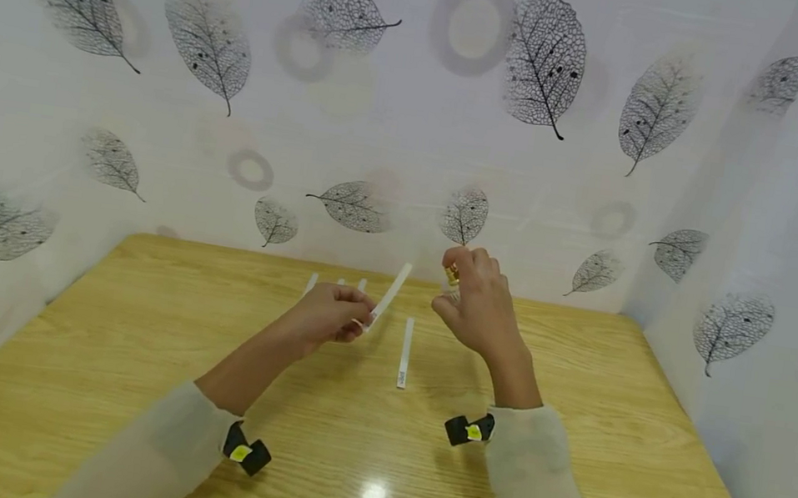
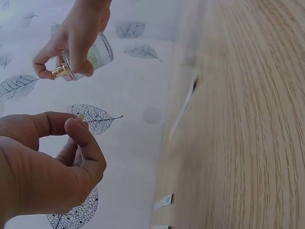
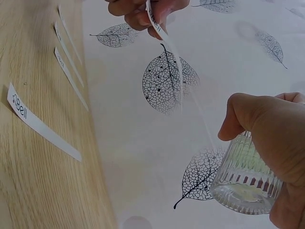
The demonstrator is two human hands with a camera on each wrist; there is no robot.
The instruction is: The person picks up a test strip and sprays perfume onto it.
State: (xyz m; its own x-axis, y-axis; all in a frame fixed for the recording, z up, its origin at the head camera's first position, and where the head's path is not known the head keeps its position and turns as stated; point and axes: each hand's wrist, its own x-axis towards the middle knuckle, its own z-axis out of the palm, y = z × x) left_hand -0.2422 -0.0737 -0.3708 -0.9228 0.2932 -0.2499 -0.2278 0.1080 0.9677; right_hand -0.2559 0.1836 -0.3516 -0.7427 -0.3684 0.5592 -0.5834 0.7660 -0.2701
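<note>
My left hand [image 1: 330,316] pinches a white paper test strip [image 1: 392,292] by its lower end, the strip tilting up and to the right. Printed on the strip's held end is "Bell", legible in the right wrist view. Across from it, my right hand [image 1: 482,306] grips a ribbed clear glass perfume bottle [image 3: 244,179] with some liquid inside. Its index finger lies on the gold spray top [image 2: 61,71], which faces the strip. Between strip and bottle, a faint pale streak crosses the right wrist view. Both hands are raised above the table.
Another strip [image 1: 405,352] lies on the wooden table [image 1: 358,445] between the forearms. Several more strips [image 3: 66,64] lie toward the back, partly behind the left hand in the head view. A leaf-patterned white sheet [image 1: 399,131] surrounds the table at the back and sides.
</note>
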